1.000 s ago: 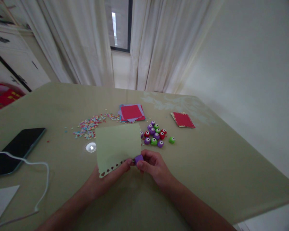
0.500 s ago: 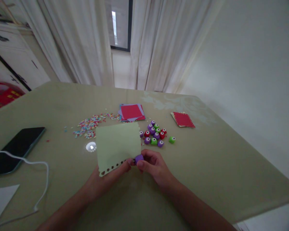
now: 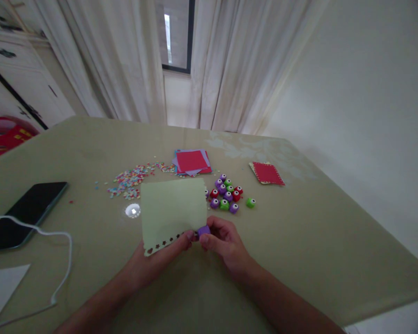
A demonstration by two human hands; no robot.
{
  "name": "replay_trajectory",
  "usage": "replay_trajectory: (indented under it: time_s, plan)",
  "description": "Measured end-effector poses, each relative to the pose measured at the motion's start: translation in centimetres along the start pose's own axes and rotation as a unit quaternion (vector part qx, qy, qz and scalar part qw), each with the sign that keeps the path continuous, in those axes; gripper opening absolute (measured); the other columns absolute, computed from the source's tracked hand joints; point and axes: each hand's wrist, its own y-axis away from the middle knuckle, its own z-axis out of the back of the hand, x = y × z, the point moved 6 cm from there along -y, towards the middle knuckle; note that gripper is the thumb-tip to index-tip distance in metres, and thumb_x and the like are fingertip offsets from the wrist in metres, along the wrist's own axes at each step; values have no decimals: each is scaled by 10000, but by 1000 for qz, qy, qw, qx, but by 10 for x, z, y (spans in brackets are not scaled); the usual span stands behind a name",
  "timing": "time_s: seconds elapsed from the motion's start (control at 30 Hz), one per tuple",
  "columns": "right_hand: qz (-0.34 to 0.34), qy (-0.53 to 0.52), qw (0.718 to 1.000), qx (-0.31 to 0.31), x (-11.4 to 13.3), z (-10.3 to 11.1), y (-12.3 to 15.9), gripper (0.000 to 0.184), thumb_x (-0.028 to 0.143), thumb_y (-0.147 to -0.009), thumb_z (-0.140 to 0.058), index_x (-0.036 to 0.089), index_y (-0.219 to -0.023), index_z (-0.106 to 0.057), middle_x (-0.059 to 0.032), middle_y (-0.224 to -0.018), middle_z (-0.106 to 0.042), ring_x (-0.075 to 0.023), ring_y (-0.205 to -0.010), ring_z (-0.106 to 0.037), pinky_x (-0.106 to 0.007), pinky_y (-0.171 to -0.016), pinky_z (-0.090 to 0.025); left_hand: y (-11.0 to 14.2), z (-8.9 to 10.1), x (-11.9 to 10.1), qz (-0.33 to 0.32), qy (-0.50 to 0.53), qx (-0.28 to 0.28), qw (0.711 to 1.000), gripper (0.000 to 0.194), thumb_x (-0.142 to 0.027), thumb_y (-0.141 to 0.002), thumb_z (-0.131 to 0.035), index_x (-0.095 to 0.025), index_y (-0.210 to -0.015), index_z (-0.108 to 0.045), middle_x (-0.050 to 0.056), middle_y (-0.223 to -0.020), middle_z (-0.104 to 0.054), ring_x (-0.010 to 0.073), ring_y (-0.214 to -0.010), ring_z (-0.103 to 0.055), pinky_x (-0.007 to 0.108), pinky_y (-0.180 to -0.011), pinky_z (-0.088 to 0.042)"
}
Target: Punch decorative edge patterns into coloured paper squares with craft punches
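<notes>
My left hand (image 3: 156,260) pinches the lower edge of a pale green paper sheet (image 3: 172,208) and holds it up above the table (image 3: 299,241). A row of small punched holes runs along that lower edge. My right hand (image 3: 223,243) is closed around a small purple paper punch (image 3: 204,230) set on the sheet's lower right corner. Both hands meet at that corner.
Several small punches (image 3: 228,195) in purple, red and green lie behind the sheet. A stack of coloured paper (image 3: 191,162), a red square (image 3: 267,173), scattered confetti (image 3: 130,180), a black phone (image 3: 24,213) with a white cable (image 3: 55,260), and white paper (image 3: 0,290) also lie here.
Almost nothing has moved. The hands, sheet and purple punch stay together, shifted a touch to the right in the picture as my head moved.
</notes>
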Motion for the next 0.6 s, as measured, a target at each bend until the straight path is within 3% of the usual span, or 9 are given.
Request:
replay_trajectory:
  time_s: [0.2, 0.3, 0.37, 0.47, 0.6]
  plan:
    - [-19, 19, 998, 48, -1, -2, -3, 471, 528, -682, -967, 191, -908, -727, -11, -856, -730, -167, -770, -642, -303, -750, -487, -2, 9, 2, 29, 5, -50, 998, 363, -623, -812, -773, -261, -825, -794, 70, -945, -854, 299, -875, -801, 420, -847, -659]
    - [5, 56, 998, 30, 5, 5, -2, 449, 482, -738, -935, 200, -997, -702, -35, -948, -752, -186, -850, -676, -312, -788, -509, -2, 17, 6, 61, 11, -78, 995, 420, -666, -787, -779, -267, -915, -818, 71, -1004, -859, 312, -924, -798, 428, -880, -651]
    - [53, 130, 990, -2, 15, 11, -1, 367, 417, -803, -886, 209, -1017, -672, -39, -951, -750, -198, -868, -685, -320, -790, -521, -3, 22, 7, 81, -3, -101, 992, 463, -709, -759, -765, -260, -858, -818, 82, -976, -856, 328, -919, -789, 440, -878, -643]
    - [148, 317, 937, -10, 31, 12, 3, 234, 279, -863, -799, 209, -1067, -708, -52, -963, -748, -205, -844, -675, -332, -776, -532, -6, 28, 2, 90, -34, -122, 988, 492, -743, -736, -712, -257, -692, -773, 89, -887, -833, 330, -888, -768, 443, -887, -620]
    - [207, 476, 854, 36, 31, 2, 5, 357, 164, -895, -693, 218, -1245, -741, -95, -1145, -733, -234, -983, -689, -369, -898, -558, -9, 30, -5, 73, -85, -111, 987, 507, -719, -789, -593, -271, -553, -619, 41, -710, -733, 286, -764, -695, 393, -769, -577]
